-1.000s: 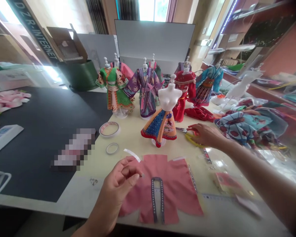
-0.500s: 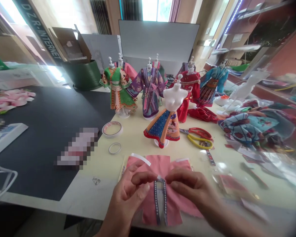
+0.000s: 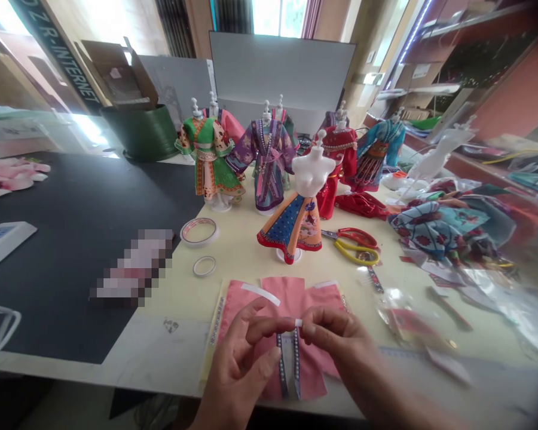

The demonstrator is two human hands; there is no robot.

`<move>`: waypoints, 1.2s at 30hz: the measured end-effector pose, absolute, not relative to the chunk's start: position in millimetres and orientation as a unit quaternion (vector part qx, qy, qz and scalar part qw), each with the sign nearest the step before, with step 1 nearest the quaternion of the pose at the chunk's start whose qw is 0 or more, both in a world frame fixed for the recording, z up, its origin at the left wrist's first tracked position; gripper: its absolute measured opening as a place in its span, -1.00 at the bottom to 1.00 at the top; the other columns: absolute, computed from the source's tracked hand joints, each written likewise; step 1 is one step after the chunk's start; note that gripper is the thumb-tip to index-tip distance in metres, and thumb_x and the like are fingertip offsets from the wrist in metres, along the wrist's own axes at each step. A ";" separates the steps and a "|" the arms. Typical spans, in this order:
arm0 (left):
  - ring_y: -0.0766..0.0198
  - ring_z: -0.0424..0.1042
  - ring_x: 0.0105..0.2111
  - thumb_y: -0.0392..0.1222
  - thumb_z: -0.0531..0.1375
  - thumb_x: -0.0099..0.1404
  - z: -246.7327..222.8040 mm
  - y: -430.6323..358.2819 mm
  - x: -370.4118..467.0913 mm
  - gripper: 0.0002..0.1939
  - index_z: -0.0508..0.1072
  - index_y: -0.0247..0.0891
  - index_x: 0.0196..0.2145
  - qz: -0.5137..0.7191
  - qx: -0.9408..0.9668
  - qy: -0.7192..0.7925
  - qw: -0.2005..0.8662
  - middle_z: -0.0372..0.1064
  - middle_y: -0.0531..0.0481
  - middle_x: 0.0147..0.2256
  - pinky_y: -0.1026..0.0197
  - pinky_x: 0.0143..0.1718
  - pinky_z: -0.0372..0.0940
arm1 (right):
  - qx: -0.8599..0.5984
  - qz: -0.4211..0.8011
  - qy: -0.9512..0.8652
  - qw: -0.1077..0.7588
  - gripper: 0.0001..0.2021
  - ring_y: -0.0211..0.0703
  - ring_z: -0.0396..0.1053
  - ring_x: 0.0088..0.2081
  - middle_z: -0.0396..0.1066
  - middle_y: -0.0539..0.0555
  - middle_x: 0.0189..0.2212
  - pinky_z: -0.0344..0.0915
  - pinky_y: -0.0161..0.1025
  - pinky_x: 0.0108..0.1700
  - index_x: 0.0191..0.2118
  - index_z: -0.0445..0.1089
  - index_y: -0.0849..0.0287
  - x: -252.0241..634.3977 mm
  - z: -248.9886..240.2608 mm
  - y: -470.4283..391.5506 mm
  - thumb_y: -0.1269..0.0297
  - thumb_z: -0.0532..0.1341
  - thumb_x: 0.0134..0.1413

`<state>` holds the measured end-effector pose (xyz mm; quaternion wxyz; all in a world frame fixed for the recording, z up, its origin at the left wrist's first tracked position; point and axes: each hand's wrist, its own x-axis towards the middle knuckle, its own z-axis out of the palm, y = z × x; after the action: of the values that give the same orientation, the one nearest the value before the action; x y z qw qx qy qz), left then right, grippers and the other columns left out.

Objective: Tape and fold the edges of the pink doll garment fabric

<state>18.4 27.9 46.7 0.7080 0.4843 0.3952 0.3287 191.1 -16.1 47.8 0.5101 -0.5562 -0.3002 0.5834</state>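
Note:
A flat pink doll garment (image 3: pixel 283 291) lies on the table in front of me, its center slit edged with pearl-beaded dark trim (image 3: pixel 296 365). White tape strips (image 3: pixel 260 292) stick to its upper panels. Above the slit, my right hand (image 3: pixel 341 335) pinches a small piece of white tape (image 3: pixel 298 323) between thumb and index finger. The index fingertip of my left hand (image 3: pixel 237 358) touches the other end of that piece. The left thumb stays apart from the index finger, so the left hand is open over the garment's left side.
Ahead stands a doll mannequin (image 3: pixel 312 170) in an orange and blue skirt (image 3: pixel 291 230), with several dressed mannequins behind. Scissors (image 3: pixel 356 245) lie to its right, tape rolls (image 3: pixel 199 232) to its left. Fabric scraps (image 3: pixel 434 230) and plastic bags crowd the right side. A blurred-out object (image 3: pixel 134 269) lies left.
My hands have lifted slightly from the slit's top edge, and the white piece now shows clearly between the fingertips. The view has shifted slightly, moving the scene left.

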 end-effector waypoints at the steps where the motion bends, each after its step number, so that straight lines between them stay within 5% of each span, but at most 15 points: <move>1: 0.09 0.33 0.07 -0.07 0.25 0.22 46.4 27.5 18.5 -0.56 0.29 -0.18 0.03 0.323 0.493 0.395 0.705 0.44 -0.10 -0.04 0.16 0.08 0.26 | -0.565 0.576 -0.306 0.505 -0.72 -0.31 0.14 -0.46 0.24 -0.06 -0.54 0.09 -0.34 -0.42 -0.50 0.36 0.19 190.5 48.4 -16.0 0.09 0.34 -0.02; 8: 0.14 0.34 0.07 -0.08 0.18 0.28 40.4 19.2 22.0 -0.63 0.30 -0.12 0.03 0.366 0.558 0.413 0.620 0.43 -0.07 -0.03 0.16 0.11 0.21 | -0.600 0.396 -0.489 0.494 -0.82 -0.27 0.20 -0.44 0.26 -0.05 -0.52 0.16 -0.30 -0.39 -0.49 0.27 0.16 198.8 60.2 -15.0 0.23 0.19 0.07; 12: 0.17 0.36 0.02 -0.17 0.14 0.31 42.9 30.1 16.2 -0.68 0.34 -0.04 0.02 0.378 0.642 0.401 0.532 0.42 -0.02 -0.02 0.19 0.05 0.24 | -0.659 0.274 -0.597 0.366 -0.86 -0.24 0.27 -0.40 0.32 -0.03 -0.49 0.22 -0.27 -0.33 -0.47 0.24 0.14 233.4 67.2 7.5 0.30 0.11 0.09; 18: 0.02 0.42 -0.11 -0.32 0.22 0.15 63.4 69.2 6.9 -0.64 0.50 -0.04 -0.10 0.254 0.845 0.157 0.443 0.51 -0.07 -0.21 -0.06 0.11 0.15 | -0.635 0.328 -0.654 0.247 -0.92 -0.27 0.29 -0.41 0.39 -0.02 -0.45 0.21 -0.30 -0.37 -0.44 0.36 0.17 279.3 62.0 54.9 0.38 0.14 0.01; 23: 0.10 0.50 -0.26 -0.35 0.23 0.14 78.5 88.3 24.5 -0.63 0.51 -0.03 -0.10 0.143 0.892 0.019 0.428 0.55 0.01 -0.37 -0.09 0.19 0.05 | -0.604 0.371 -0.688 0.160 -0.90 -0.33 0.20 -0.49 0.33 -0.06 -0.54 0.15 -0.34 -0.44 -0.47 0.37 0.19 286.2 54.5 79.2 0.41 0.12 -0.05; 30: 0.23 0.50 -0.47 -0.38 0.29 0.07 62.7 102.8 59.2 -0.73 0.55 -0.13 -0.25 0.096 0.900 -0.020 0.424 0.53 0.08 -0.46 -0.05 0.28 -0.11 | -0.566 0.412 -0.710 0.076 -0.91 -0.35 0.14 -0.50 0.28 -0.08 -0.54 0.10 -0.36 -0.47 -0.50 0.32 0.17 290.3 51.2 99.6 0.43 0.11 -0.05; 36: 0.23 0.48 -0.49 -0.33 0.30 0.09 52.0 112.4 68.8 -0.87 0.53 -0.17 -0.36 0.083 0.902 -0.014 0.424 0.51 0.07 -0.51 0.00 0.25 -0.03 | -0.551 0.418 -0.721 0.043 -0.90 -0.35 0.13 -0.49 0.22 -0.09 -0.55 0.09 -0.36 -0.46 -0.50 0.30 0.17 289.6 56.8 107.0 0.44 0.10 -0.05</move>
<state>68.8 112.4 52.0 0.4236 0.9019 -0.0143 0.0833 289.6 107.0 56.8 0.0426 -0.5513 -0.7211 0.4175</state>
